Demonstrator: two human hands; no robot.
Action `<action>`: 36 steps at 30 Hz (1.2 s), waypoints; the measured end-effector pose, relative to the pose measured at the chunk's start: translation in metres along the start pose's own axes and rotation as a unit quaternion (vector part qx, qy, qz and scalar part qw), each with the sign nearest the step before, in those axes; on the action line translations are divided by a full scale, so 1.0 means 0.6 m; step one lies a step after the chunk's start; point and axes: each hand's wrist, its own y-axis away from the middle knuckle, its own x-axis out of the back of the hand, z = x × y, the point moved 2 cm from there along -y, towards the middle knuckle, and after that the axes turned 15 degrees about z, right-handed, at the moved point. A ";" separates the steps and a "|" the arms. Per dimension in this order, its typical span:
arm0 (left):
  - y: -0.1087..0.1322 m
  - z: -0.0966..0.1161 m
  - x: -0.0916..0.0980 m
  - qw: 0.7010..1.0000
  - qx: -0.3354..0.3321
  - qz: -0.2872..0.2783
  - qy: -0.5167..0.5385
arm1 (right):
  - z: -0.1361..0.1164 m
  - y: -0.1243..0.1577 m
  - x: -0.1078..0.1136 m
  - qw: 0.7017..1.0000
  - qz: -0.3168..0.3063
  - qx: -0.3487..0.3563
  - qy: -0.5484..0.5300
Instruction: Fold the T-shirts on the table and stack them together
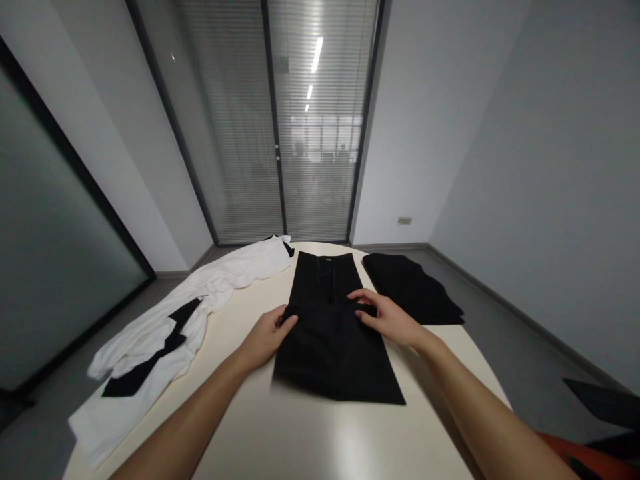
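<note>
On the table in front of me lies a black garment (335, 357), with a small label at its far edge and what look like dark ties hanging below it. It may be pants or a skirt; I cannot tell which. A fold runs across its middle. My left hand (267, 337) pinches the left end of this fold between thumb and fingers. At the fold's right end, my right hand (387, 319) has its thumb on the near side and its fingers over the far side, gripping the cloth. The garment's near edge is blurred and slightly raised on the left.
Along the table's left side stretches a rumpled white garment (215, 283) with black parts. A folded black cloth (413, 287) rests at the back right. The pale table (255, 427) has a rounded edge. An orange and black object (580, 450) stands at lower right.
</note>
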 end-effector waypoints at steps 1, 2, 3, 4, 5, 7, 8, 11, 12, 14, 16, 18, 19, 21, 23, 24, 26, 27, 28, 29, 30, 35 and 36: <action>-0.002 -0.005 -0.001 1.000 0.001 0.001 -0.006 | 0.010 -0.003 -0.001 1.000 0.012 -0.005 0.019; -0.004 -0.010 0.000 1.000 0.003 -0.003 -0.015 | 0.020 -0.005 -0.002 0.999 0.007 -0.014 0.032; -0.004 -0.014 0.001 1.000 0.009 -0.013 -0.023 | 0.028 -0.006 -0.004 0.999 -0.009 -0.025 0.036; -0.005 -0.016 0.003 0.999 0.016 -0.028 -0.032 | 0.034 -0.006 -0.005 0.998 -0.030 -0.036 0.032; -0.004 -0.016 0.007 0.998 0.023 -0.047 -0.038 | 0.036 -0.005 -0.005 0.997 -0.053 -0.049 0.022; -0.001 -0.012 0.013 0.993 0.036 -0.099 -0.049 | 0.032 -0.001 -0.004 0.991 -0.107 -0.082 -0.002; 0.002 -0.007 0.016 0.989 0.041 -0.129 -0.055 | 0.027 0.003 -0.003 0.985 -0.139 -0.098 -0.013; 0.010 0.010 0.021 0.980 0.046 -0.185 -0.056 | 0.004 0.015 0.000 0.965 -0.231 -0.121 -0.029; 0.012 0.017 0.022 0.981 0.045 -0.186 -0.044 | -0.003 0.019 0.000 0.960 -0.252 -0.121 -0.032; 0.012 0.028 0.021 0.986 0.040 -0.163 -0.007 | -0.014 0.022 0.002 0.957 -0.263 -0.111 -0.047; 0.009 0.032 0.019 0.993 0.032 -0.109 0.017 | -0.020 0.017 0.004 0.971 -0.216 -0.077 -0.063; 0.001 0.027 0.017 0.999 0.014 -0.036 0.013 | -0.019 0.008 0.006 0.991 -0.118 -0.019 -0.061; -0.003 0.021 0.017 1.000 0.004 -0.002 0.005 | -0.016 0.003 0.006 0.997 -0.064 0.005 -0.051; -0.010 0.006 0.015 0.999 -0.013 0.035 -0.022 | -0.003 -0.005 0.002 0.999 0.008 0.026 -0.021; -0.014 -0.009 0.013 0.997 -0.021 0.031 -0.064 | 0.015 -0.009 -0.008 1.000 0.015 0.014 0.013; -0.015 -0.014 0.013 0.996 -0.023 0.023 -0.089 | 0.023 -0.010 -0.012 1.000 0.004 0.004 0.027; -0.014 -0.017 0.017 0.992 -0.021 0.004 -0.124 | 0.032 -0.008 -0.016 0.999 -0.028 -0.013 0.035; -0.013 -0.015 0.020 0.991 -0.017 -0.009 -0.131 | 0.032 -0.007 -0.017 0.998 -0.049 -0.023 0.025; -0.010 -0.012 0.023 0.991 -0.011 -0.028 -0.131 | 0.030 -0.004 -0.016 0.996 -0.077 -0.034 0.007; -0.007 -0.009 0.025 0.990 -0.003 -0.055 -0.127 | 0.026 -0.001 -0.015 0.993 -0.112 -0.045 -0.014; -0.004 -0.005 0.027 0.989 0.004 -0.086 -0.121 | 0.020 0.003 -0.013 0.986 -0.151 -0.058 -0.032; 0.004 0.014 0.029 0.988 -0.020 -0.129 -0.084 | -0.008 0.015 -0.008 0.971 -0.223 -0.067 -0.049; 0.003 0.016 0.028 0.990 -0.035 -0.099 -0.089 | -0.011 0.014 -0.007 0.977 -0.200 -0.053 -0.047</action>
